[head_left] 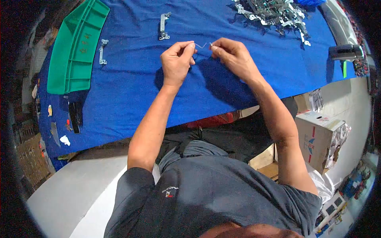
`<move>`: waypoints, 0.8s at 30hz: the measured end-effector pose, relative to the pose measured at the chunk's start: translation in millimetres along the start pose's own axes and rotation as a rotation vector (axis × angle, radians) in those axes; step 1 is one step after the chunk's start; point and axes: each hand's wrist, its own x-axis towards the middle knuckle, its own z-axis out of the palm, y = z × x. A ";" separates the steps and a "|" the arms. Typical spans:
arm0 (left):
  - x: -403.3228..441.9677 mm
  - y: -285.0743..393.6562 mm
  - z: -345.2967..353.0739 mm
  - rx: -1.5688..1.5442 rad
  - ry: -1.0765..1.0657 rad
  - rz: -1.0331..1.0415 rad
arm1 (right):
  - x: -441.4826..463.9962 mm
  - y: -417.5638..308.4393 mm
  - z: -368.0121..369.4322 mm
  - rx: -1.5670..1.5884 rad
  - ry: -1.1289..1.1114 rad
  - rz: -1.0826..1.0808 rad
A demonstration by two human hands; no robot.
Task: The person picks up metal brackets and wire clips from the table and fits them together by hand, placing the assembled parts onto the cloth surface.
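Above the blue cloth, my left hand [177,61] is closed in a pinch on one end of a thin, bent, shiny strip [202,46], too fine to identify. My right hand [234,55] faces it, thumb and fingertips pressed together at a small bright bit near the strip's other end. Whether that bit belongs to the same strip, I cannot tell. Just beyond my left hand lies a narrow metal bracket [162,26] with wider ends. A similar metal bracket [102,52] lies farther left, beside a green plastic tray [73,51].
A tangled heap of metal brackets [278,16] covers the far right of the blue cloth [131,99]. A grey metal device [346,52] stands at the right edge. A black object [74,117] lies at the left. A cardboard box [317,137] stands below the table.
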 end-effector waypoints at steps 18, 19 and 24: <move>-2.6 -5.8 3.3 0.206 -0.027 0.100 | -4.5 -9.9 7.2 -0.020 -0.027 0.028; -3.0 -4.1 4.3 0.206 -0.038 0.105 | -4.2 -6.9 6.5 -0.014 -0.032 0.023; -0.3 -9.4 4.3 0.333 -0.088 0.294 | 0.2 2.2 5.3 -0.236 0.125 -0.259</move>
